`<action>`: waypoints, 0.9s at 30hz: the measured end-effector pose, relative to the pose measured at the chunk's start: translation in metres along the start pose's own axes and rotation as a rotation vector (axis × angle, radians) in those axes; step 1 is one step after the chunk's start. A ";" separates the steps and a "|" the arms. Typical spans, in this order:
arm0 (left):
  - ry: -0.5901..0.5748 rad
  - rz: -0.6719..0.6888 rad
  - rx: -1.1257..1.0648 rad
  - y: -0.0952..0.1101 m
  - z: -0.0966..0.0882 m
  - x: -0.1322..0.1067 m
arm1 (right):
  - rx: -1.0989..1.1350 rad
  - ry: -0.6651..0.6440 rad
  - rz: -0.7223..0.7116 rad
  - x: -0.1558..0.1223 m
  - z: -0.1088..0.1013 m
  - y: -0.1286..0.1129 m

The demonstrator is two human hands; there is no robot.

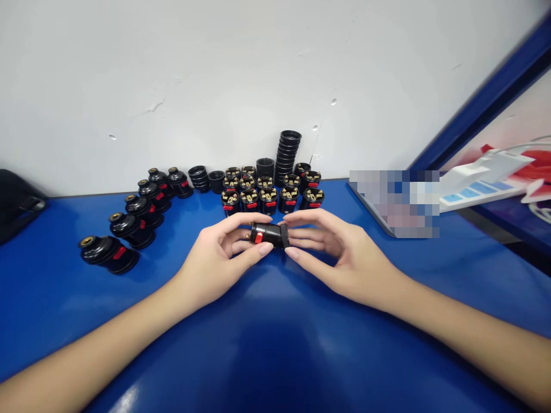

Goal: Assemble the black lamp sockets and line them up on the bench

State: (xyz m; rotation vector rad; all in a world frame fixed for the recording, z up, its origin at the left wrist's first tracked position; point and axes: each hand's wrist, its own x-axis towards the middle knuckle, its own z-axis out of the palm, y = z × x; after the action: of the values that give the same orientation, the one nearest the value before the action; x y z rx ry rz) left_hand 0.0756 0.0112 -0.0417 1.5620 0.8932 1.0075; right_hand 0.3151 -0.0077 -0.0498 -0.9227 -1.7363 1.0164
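Between my two hands lies a black lamp socket (pixel 269 233) on its side, with a red switch on its wall and brass contacts at its left end. The thumb and fingers of my left hand (pixel 213 252) grip its body. At the right end sits a black ring (pixel 284 236), pinched by my right hand (pixel 355 258); how far it is seated on the socket I cannot tell. Just behind my hands stand several socket bodies (pixel 268 202) with brass contacts upward and red switches facing me.
Several domed lamp sockets (pixel 109 252) lean in a row at the left. A tall stack of black rings (pixel 286 158) rises near the white wall (pixel 215 74), with shorter stacks (pixel 198 178) beside it. A blurred flat object (pixel 391 206) and white items lie right on the blue table (pixel 275 344).
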 end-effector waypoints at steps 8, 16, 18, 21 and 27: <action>-0.033 -0.157 -0.043 0.005 0.004 -0.003 | 0.008 -0.003 -0.024 0.005 -0.003 0.000; -0.012 -0.198 -0.033 0.009 0.005 -0.003 | 0.039 -0.070 -0.023 0.002 -0.003 -0.003; -0.006 -0.204 -0.042 0.010 0.006 -0.003 | 0.058 -0.067 -0.003 0.002 -0.002 -0.004; 0.001 -0.222 -0.041 0.010 0.006 -0.003 | 0.073 -0.043 0.026 0.003 -0.001 -0.001; 0.008 -0.210 0.034 0.011 0.005 -0.001 | -0.009 -0.014 -0.085 0.004 -0.003 0.001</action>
State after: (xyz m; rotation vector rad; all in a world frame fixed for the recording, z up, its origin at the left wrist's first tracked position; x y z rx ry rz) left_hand 0.0801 0.0068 -0.0319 1.4589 1.0608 0.8530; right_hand 0.3167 -0.0033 -0.0486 -0.8418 -1.7778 0.9628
